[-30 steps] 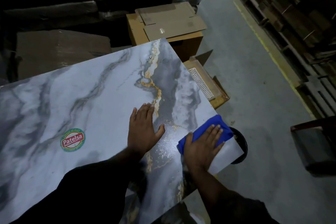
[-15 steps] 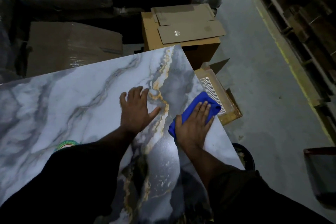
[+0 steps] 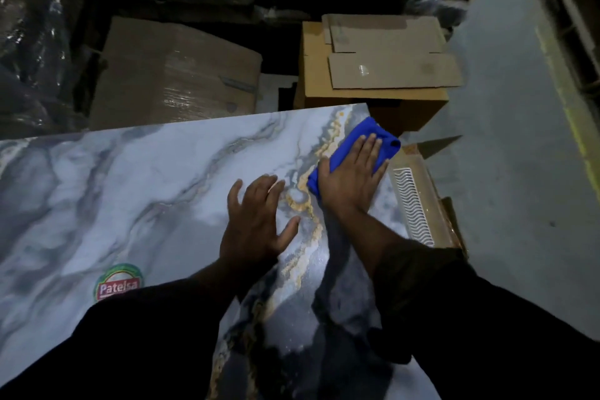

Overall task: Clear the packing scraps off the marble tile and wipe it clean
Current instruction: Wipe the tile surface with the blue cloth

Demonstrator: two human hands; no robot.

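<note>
Landmark: I take the marble tile (image 3: pixel 136 191) as my reference; it lies flat and fills the lower left of the head view, with grey and gold veining.
Cloth: I see a folded blue cloth (image 3: pixel 373 136) lying on the tile at its far right corner, its far end reaching the tile's edge.
Right hand: my right hand (image 3: pixel 349 178) lies flat on the cloth, fingers straight and slightly spread, palm pressing it to the tile. The fingers are not curled round it.
Left hand: my left hand (image 3: pixel 256 224) rests palm down on the bare tile, fingers spread and straight, holding nothing. It sits nearer me than the cloth, just left of the gold vein.
Hands relative to each other: near one another but apart, not touching.
Sticker: a round green and red sticker (image 3: pixel 118 282) reading "Patelsa" sits on the tile toward its near left, partly covered by my dark sleeve (image 3: pixel 146 341).
Packing scraps: I cannot make out any loose scraps on the visible tile surface.
Beyond the far edge of the tile: a cardboard box (image 3: pixel 370 75) with flattened cardboard sheets on top, and a wrapped carton (image 3: pixel 175 75) to its left.
Right of the tile: an open carton (image 3: pixel 418 201) showing a white wavy-patterned piece, standing on the grey floor (image 3: pixel 506 172).
</note>
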